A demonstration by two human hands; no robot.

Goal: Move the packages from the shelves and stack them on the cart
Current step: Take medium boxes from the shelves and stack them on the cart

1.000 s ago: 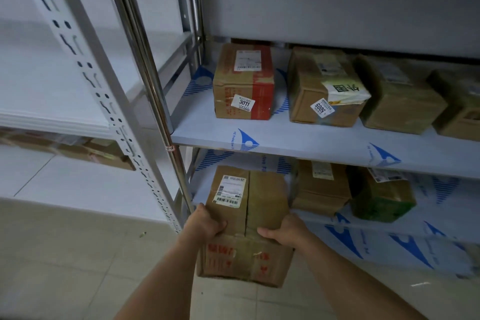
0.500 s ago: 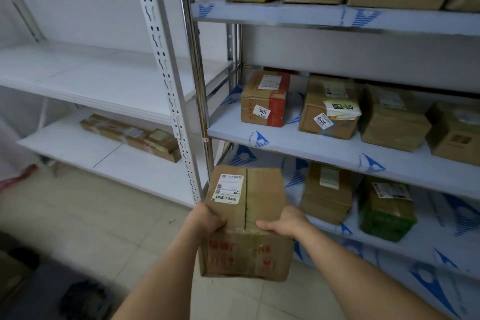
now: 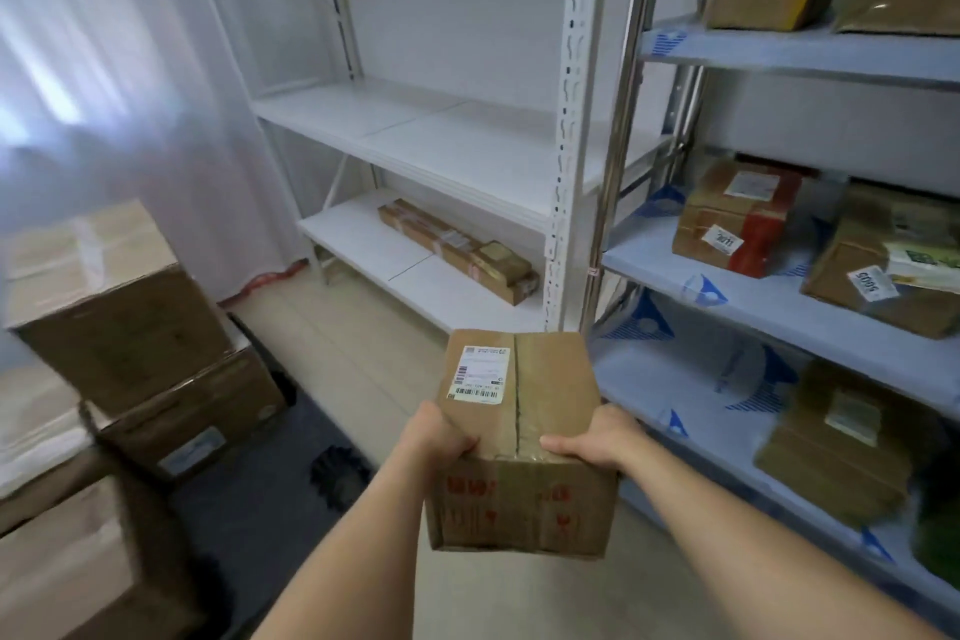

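Note:
I carry a brown cardboard package [image 3: 524, 437] with a white barcode label and red print in front of me, off the shelves. My left hand [image 3: 441, 442] grips its near left edge and my right hand [image 3: 592, 442] grips its near right edge, thumbs on top. At the lower left stands the dark cart [image 3: 270, 489] with several large cardboard boxes [image 3: 130, 327] stacked on it. More packages stay on the blue-filmed shelves [image 3: 769, 296] at the right, among them a box with red tape [image 3: 737, 218].
A white shelf unit [image 3: 467, 140] stands ahead with one long flat package [image 3: 457, 250] on its lowest board. A white curtain [image 3: 104, 68] hangs at the left. Beige floor lies between the cart and the shelves.
The view has swung left and up from the blue shelves. The package in both hands has come away from the shelf, and the cart with its boxes has come into view.

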